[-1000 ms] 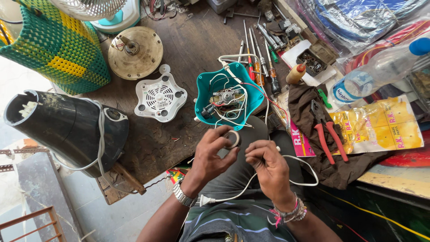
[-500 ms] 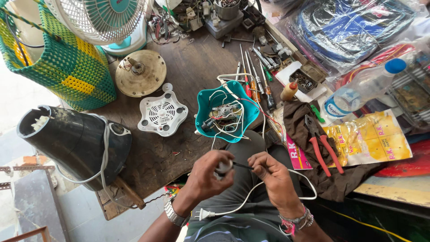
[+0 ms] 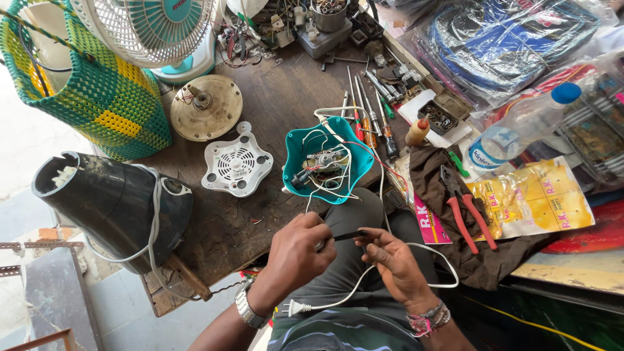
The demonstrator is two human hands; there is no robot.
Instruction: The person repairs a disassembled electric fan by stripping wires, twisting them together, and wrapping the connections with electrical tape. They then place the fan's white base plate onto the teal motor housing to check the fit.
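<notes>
Over the lap, just below the open teal housing (image 3: 323, 168), the left hand (image 3: 296, 253), now curling shut around the tape roll it was showing earlier, is feeding black tape (image 3: 349, 236) to the right hand (image 3: 390, 263), which is pinching the white cord (image 3: 364, 286), so wrapping looks underway.

A strip of black tape (image 3: 348, 236) stretches level between both hands, just below the teal plastic housing (image 3: 296, 153); a thin white power cord (image 3: 416, 260) loops beneath it, its two-pin plug (image 3: 290, 310) lying lower left.
</notes>
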